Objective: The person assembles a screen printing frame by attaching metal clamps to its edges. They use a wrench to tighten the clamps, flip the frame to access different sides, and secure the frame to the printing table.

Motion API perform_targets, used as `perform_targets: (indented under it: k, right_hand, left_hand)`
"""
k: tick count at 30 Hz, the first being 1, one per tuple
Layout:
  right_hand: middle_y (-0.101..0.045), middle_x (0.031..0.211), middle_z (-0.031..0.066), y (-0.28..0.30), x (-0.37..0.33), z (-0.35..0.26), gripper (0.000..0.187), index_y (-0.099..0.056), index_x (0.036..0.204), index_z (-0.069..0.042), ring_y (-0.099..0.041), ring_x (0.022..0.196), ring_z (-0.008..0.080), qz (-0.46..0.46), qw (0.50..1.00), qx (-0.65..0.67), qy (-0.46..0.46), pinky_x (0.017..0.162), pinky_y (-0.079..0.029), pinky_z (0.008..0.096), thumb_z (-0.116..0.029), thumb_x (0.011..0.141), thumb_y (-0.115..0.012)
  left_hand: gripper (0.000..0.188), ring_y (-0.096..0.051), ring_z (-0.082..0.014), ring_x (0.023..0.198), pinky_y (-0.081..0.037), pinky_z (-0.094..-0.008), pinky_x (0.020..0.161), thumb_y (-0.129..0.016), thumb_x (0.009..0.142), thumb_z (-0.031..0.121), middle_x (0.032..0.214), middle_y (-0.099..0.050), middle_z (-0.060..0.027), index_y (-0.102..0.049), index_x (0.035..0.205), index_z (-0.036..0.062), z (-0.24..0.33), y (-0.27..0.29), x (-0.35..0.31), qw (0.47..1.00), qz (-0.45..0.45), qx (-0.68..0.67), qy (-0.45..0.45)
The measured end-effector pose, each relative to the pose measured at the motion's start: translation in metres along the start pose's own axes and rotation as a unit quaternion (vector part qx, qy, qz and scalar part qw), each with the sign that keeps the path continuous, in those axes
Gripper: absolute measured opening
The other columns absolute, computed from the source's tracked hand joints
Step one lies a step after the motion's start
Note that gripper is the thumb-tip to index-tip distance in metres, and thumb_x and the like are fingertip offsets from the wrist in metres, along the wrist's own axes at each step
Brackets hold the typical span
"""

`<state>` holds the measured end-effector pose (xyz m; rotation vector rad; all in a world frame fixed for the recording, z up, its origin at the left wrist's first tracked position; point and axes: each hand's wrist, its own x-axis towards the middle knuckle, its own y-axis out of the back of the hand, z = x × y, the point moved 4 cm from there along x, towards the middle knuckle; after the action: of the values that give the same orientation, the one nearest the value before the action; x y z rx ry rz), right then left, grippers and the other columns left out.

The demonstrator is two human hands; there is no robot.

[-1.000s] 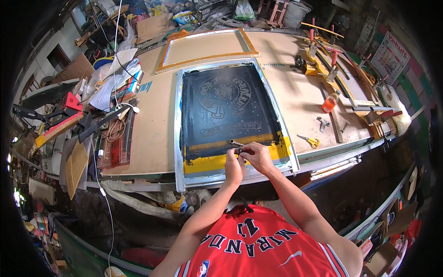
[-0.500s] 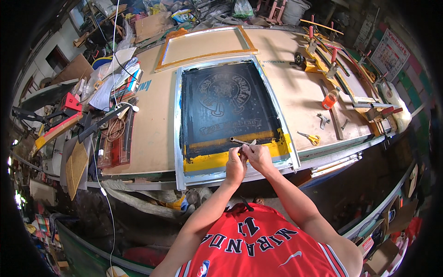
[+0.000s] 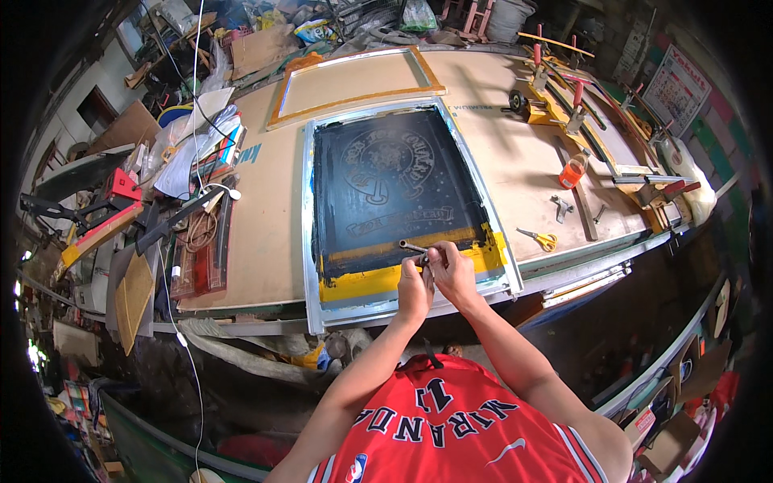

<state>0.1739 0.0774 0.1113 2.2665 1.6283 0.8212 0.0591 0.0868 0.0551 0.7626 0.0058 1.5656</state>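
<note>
My left hand (image 3: 414,291) and my right hand (image 3: 452,276) meet above the near end of a screen printing frame, fingers closed together. Between them is a small metal tool (image 3: 411,245) with a tubular, hollow round end that sticks out to the left; its rest is hidden by my fingers, so I cannot tell its exact kind. Below lies the silver-edged screen printing frame (image 3: 310,241). Its dark mesh (image 3: 378,189) bears a faint round design and a banner shape, with yellow tape (image 3: 360,288) along the near end.
Another wooden frame (image 3: 357,97) lies beyond the screen on the table (image 3: 266,193). To the right are yellow-handled scissors (image 3: 547,241), a metal fitting (image 3: 563,208), an orange bottle (image 3: 572,172) and a clamp rig (image 3: 555,101). Tools and papers (image 3: 173,173) crowd the left side.
My right hand has risen slightly and its fingers have shifted on the metal tool. A pale flat piece that showed by the right fingers is now out of sight.
</note>
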Motion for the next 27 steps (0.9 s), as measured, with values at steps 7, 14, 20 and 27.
perform_targets:
  k: [7,14,20,27]
  right_hand:
    - [-0.067,0.085,0.0184,-0.001,-0.003,0.012,0.027,-0.061,0.114,0.000,-0.068,0.075,0.0324,-0.007,0.996,-0.054,-0.066,0.067,-0.054,0.0402,-0.010,0.089,-0.068]
    - [-0.067,0.080,0.0225,0.014,-0.003,-0.012,0.016,-0.064,0.105,-0.001,-0.067,0.071,0.0386,0.022,0.987,0.050,0.149,0.064,-0.055,0.0411,-0.011,0.092,-0.063]
    - [-0.067,0.088,0.0159,0.017,-0.005,0.025,0.017,-0.068,0.099,-0.002,-0.066,0.083,0.0346,-0.012,0.997,-0.009,-0.077,0.073,-0.054,0.0371,-0.006,0.083,-0.069]
    - [-0.068,0.091,0.0169,0.064,-0.006,0.047,0.018,-0.071,0.098,-0.001,-0.063,0.089,0.0353,-0.032,0.988,-0.090,0.119,0.082,-0.051,0.0449,-0.011,0.083,-0.071]
  left_hand:
    - [0.025,-0.064,-0.0310,0.083,-0.051,-0.0388,0.069,-0.062,0.094,0.005,0.099,-0.063,-0.0183,-0.049,0.114,-0.0018,-0.006,-0.004,-0.005,0.995,-0.026,-0.084,0.045]
    - [0.023,-0.068,-0.0345,0.088,-0.053,-0.0398,0.074,-0.063,0.093,0.005,0.099,-0.066,-0.0194,-0.053,0.113,-0.0020,0.005,0.007,0.001,0.998,-0.022,-0.059,0.008]
    - [0.019,-0.067,-0.0307,0.078,-0.052,-0.0391,0.074,-0.064,0.094,0.005,0.097,-0.068,-0.0158,-0.056,0.110,-0.0012,0.011,0.002,0.004,0.995,-0.061,-0.061,0.055]
    - [0.019,-0.065,-0.0197,0.089,-0.051,-0.0336,0.084,-0.063,0.093,0.004,0.100,-0.070,-0.0121,-0.061,0.110,-0.0031,-0.025,-0.026,0.007,0.937,-0.119,-0.242,0.222]
